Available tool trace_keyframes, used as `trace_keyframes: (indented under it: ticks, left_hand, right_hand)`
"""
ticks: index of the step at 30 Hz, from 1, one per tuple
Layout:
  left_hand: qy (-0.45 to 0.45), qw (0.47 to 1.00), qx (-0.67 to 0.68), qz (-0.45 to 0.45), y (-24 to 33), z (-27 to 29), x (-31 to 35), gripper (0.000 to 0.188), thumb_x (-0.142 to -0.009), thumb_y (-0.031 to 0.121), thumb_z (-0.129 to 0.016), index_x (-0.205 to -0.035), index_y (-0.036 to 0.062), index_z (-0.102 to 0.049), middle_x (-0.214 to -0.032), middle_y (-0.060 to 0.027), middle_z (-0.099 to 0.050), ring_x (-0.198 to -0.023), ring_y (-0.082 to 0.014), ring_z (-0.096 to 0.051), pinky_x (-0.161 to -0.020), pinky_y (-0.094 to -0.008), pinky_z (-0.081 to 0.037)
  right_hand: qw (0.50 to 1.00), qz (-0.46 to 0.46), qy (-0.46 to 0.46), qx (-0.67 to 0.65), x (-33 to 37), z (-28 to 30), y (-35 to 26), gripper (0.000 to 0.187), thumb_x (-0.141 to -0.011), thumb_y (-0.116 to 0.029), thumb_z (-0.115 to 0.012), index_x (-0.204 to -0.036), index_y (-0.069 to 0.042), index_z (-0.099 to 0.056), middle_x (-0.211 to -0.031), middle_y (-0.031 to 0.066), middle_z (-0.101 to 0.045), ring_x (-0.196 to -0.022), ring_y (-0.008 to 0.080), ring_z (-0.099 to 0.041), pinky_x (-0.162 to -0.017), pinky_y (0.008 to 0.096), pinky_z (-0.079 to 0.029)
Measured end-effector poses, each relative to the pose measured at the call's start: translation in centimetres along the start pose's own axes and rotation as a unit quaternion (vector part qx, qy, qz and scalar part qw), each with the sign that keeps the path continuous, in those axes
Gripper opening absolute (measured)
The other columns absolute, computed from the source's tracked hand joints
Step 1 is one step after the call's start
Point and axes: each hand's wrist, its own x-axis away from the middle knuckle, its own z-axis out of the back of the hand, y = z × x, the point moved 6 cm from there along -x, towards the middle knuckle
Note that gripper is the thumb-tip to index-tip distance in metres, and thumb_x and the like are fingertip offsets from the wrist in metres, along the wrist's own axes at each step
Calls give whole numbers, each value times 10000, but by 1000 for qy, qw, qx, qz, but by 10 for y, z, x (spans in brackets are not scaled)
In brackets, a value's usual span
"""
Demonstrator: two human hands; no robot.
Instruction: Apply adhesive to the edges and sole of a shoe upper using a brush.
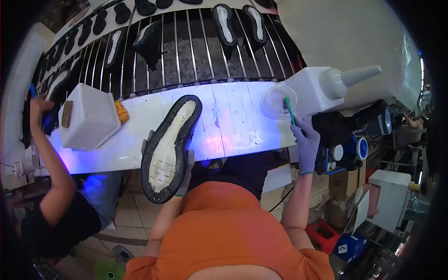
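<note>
My left hand, gloved, grips a black shoe upper from beneath, fingers showing at both its sides. The upper is bottom up, and a long cream-white area runs down its middle. In my right hand, also gloved, is a green toothbrush, held by the handle. Its bristle end is inside a clear round cup at the bench's right end. What the cup contains is hard to make out. Beside the cup lies a white squeeze bottle with a long nozzle.
A white bench spans the front, with a metal roller rack behind it carrying several black uppers. A white square container stands at left, near a co-worker's arm. Black cloth lies by the bottle.
</note>
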Motion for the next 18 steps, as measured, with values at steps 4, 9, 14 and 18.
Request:
trace_keyframes:
  ticks: [4,9,14,18]
  left_hand:
    - [-82,996,-35,2,5,-4,3,647,-889,258,-649,-1440,80,-359,-1430,-96,-456,-1324,-250,-400,-1152,-394,-237]
    - [-67,967,-221,-110,53,8,-15,579,-882,303,-663,-1357,45,-456,-1348,-133,-513,-1303,-289,-410,-1141,-476,-202]
    - [-143,987,-68,-17,38,-6,-9,564,-861,350,-658,-1361,155,-485,-1337,-67,-541,-1326,-267,-383,-1146,-483,-161]
    - [-87,992,-70,-50,41,-6,-6,620,-835,349,-683,-1371,126,-467,-1369,-97,-503,-1317,-280,-392,-1131,-491,-198]
  right_hand:
    - [961,130,53,237,-7,-6,-15,313,-790,-198,-726,-1083,-88,-716,-985,138,-712,-744,254,-668,-676,361,-506]
    - [897,144,88,409,-15,-25,-27,253,-776,-235,-726,-995,-108,-728,-913,137,-691,-765,307,-666,-685,407,-506]
    - [850,148,61,502,-19,-35,-33,255,-773,-239,-726,-986,-98,-725,-883,150,-688,-781,337,-664,-697,417,-508]
    - [926,129,14,356,-33,-13,-12,249,-797,-205,-710,-974,-31,-728,-813,148,-700,-630,236,-644,-599,339,-492]
